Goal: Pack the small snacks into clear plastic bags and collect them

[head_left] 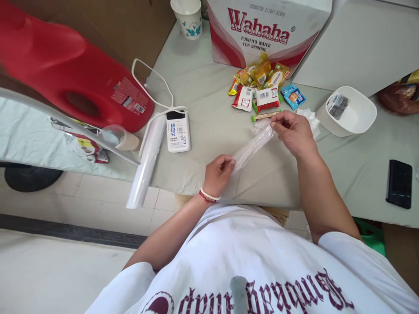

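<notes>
The left hand (218,171) and the right hand (293,131) held 1 clear plastic bag (253,146) between them, stretched as a narrow twisted strip above the grey worktop (203,100). The left grip was closed, thumb and fingers pinched on the strip's lower end at 8 o'clock of the bag. The right grip was likewise pinched shut on the upper end, at 2 o'clock. The bag hung just above the worktop near its front edge, slanting up from left to right. A red-and-white bracelet (208,196) sat on the left wrist.

At 12 o'clock of the bag lay a heap of snack packets (262,85), yellow, red-and-white and blue, in front of a Wahaha water carton (262,30). At 3 o'clock of the right hand stood a white tub (355,115) with a grey packet inside. A black phone (399,183) lay well apart at 4 o'clock. At 9 o'clock of the bag were a white power bank (178,131) with its cable (153,80), and a roll of clear film (146,161) overhanging the worktop's edge. A paper cup (188,17) stood at 11 o'clock, and a big red plastic object (65,69) filled the far left.
</notes>
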### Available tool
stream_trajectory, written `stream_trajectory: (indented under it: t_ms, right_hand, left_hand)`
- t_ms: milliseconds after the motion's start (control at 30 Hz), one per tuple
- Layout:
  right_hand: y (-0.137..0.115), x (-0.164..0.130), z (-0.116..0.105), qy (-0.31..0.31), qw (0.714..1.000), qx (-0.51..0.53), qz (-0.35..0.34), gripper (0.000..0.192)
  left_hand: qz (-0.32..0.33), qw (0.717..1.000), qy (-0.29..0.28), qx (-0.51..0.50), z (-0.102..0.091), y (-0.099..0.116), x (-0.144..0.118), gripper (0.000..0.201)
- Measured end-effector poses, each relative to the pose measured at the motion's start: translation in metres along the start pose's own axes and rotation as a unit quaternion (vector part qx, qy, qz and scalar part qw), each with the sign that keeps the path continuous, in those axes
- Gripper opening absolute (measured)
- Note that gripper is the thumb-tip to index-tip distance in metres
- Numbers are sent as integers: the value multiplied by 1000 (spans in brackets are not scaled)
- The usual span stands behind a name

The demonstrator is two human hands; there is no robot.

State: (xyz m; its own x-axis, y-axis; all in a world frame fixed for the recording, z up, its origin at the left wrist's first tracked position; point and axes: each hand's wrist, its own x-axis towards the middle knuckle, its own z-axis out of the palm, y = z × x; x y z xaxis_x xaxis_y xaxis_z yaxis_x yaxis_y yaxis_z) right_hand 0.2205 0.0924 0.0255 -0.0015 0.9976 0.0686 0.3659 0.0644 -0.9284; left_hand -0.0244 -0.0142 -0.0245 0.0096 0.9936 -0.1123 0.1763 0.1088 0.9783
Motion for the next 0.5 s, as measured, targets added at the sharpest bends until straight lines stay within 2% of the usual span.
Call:
stream_trajectory:
  t_ms: [100,200,300,400,500]
  right_hand:
    - [5,12,7,8,999,20,-39,21]
    - [6,6,18,36,997,14,-63,36]
    - [0,-27,29,42,998,2,-37,28]
    - [-11,-72,45,-12,999,-8,-33,19]
    - [-17,-103,65,-77,994,-43,-69,22]
  left_hand:
    - [-46,994,11,-96,-9,-2,-1,35]
    - [-95,981,10,-171,-8,-5,1,45]
    - [-154,960,4,-233,-4,-7,5,48]
    - [-186,947,1,-261,0,-8,9,48]
    - [-189,944,5,-270,2,-8,12,49]
